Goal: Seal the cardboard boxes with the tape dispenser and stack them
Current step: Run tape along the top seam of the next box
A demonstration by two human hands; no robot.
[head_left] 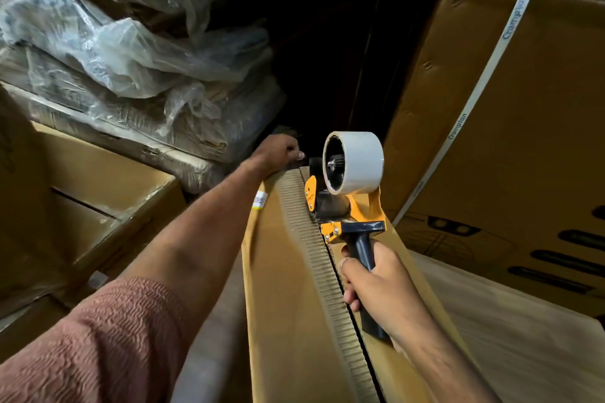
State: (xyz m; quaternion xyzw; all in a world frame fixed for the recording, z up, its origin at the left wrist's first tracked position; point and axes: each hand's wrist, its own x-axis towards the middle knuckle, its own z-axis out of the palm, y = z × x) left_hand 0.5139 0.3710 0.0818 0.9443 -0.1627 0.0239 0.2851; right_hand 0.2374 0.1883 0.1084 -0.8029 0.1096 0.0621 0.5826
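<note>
Tape dispenser [347, 193] on box [288, 271] seam, far edge | right hand [383, 285] grip clenches handle; left hand [278, 154] grip curls over edge

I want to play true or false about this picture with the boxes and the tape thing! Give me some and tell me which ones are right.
1. The right hand grips the handle of the tape dispenser. True.
2. The tape roll on the dispenser is bright red. False: it is whitish.
3. The left hand holds the far end of the cardboard box. True.
4. The dispenser lies on the floor. False: it sits on the box's open seam, near its far end.
5. Clear plastic wrap covers the stacked items on the left. True.
</note>
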